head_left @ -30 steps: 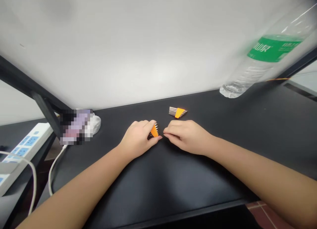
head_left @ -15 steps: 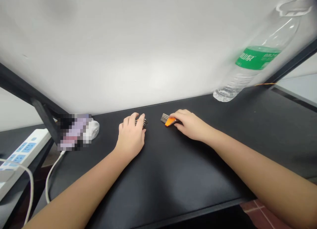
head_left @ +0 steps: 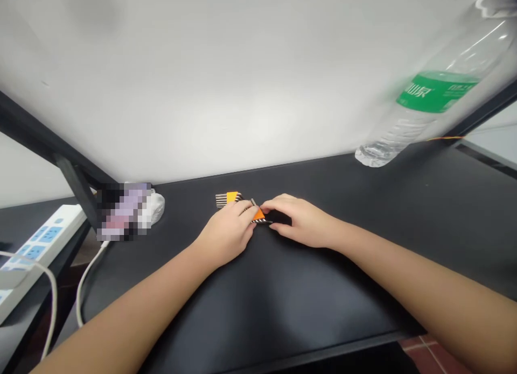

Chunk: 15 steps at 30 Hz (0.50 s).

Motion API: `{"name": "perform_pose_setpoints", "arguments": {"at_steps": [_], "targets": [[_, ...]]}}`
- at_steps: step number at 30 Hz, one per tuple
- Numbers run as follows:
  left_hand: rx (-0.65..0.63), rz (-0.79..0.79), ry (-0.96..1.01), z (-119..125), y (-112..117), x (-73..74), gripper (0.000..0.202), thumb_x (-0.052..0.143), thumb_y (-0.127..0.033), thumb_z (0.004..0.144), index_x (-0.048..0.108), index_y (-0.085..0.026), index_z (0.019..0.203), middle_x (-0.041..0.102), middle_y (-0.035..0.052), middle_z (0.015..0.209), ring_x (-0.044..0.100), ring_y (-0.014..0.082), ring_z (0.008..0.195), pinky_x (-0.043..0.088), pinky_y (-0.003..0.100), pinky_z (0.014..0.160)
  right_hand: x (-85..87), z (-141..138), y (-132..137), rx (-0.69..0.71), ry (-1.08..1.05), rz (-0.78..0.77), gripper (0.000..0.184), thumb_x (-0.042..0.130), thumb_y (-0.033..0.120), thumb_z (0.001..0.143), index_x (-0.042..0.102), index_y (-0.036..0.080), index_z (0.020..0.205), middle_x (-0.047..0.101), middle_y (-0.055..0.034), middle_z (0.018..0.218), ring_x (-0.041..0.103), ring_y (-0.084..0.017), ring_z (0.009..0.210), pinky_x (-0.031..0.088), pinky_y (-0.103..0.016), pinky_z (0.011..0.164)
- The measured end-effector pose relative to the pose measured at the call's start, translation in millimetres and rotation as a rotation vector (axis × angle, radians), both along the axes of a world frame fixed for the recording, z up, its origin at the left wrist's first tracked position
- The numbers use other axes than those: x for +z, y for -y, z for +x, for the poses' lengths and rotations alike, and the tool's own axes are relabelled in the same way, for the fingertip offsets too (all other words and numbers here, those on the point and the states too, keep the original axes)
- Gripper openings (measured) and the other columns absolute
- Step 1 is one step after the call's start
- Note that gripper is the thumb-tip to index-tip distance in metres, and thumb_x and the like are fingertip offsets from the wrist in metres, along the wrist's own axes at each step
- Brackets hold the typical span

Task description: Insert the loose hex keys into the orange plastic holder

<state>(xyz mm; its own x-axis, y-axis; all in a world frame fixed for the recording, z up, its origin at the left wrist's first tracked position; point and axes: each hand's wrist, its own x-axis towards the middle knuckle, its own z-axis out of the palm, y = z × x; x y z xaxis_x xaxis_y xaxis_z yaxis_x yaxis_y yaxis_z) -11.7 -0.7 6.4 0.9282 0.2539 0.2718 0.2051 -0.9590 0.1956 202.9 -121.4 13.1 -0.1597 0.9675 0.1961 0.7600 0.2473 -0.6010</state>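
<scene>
Two hex key sets in orange holders are on the black tabletop. The left hex key set lies with its straight key ends pointing left, partly behind my left hand. The other hex key set is between my hands, slanted, with its bent key ends toward the right. My left hand's fingers are closed over its left part and hide some of the keys. At its right end, my right hand pinches it between thumb and forefinger, with a gap behind the fingertips.
A large clear bottle with a green label stands at the back right against the white wall. To the left are a crumpled white bundle, a blurred-out item, a white cable and a power strip.
My right hand has moved left with its hex key set, bringing it to my left hand. My left hand has come off the left set and onto this one.
</scene>
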Motion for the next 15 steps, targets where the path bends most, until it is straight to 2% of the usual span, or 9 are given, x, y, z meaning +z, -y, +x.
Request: {"name": "perform_pose_setpoints", "arguments": {"at_steps": [3, 8, 15], "targets": [[-0.004, -0.097, 0.015, 1, 4, 1.1, 0.03, 0.051, -0.023, 0.102, 0.057, -0.021, 0.132, 0.064, 0.0106, 0.129, 0.064, 0.0239, 0.114, 0.058, 0.04, 0.095, -4.6, -2, 0, -0.055, -0.034, -0.028, 0.037, 0.063, 0.018, 0.091, 0.065, 0.026, 0.127, 0.071, -0.0065, 0.118, 0.062, -0.024, 0.109, 0.051, -0.042, 0.096], [-0.141, -0.235, 0.071, 0, 6, 2.0, 0.041, 0.053, -0.018, 0.1, 0.053, -0.025, 0.14, 0.058, 0.0097, 0.14, 0.062, 0.0205, 0.122, 0.057, 0.035, 0.102, -10.8, 3, -4, -0.123, -0.101, -0.091, 0.033, 0.062, 0.013, 0.089, 0.067, 0.026, 0.119, 0.071, -0.0044, 0.111, 0.064, -0.022, 0.105, 0.052, -0.039, 0.093], [-0.163, -0.147, 0.006, 0, 1, 2.9, 0.045, 0.062, -0.021, 0.097, 0.054, -0.025, 0.14, 0.062, 0.0101, 0.138, 0.063, 0.0243, 0.124, 0.055, 0.043, 0.105, -8.1, 15, -7, 0.003, -0.201, -0.141, 0.027, 0.066, 0.012, 0.083, 0.066, 0.023, 0.108, 0.072, -0.0017, 0.105, 0.068, -0.018, 0.097, 0.051, -0.034, 0.09]]}}
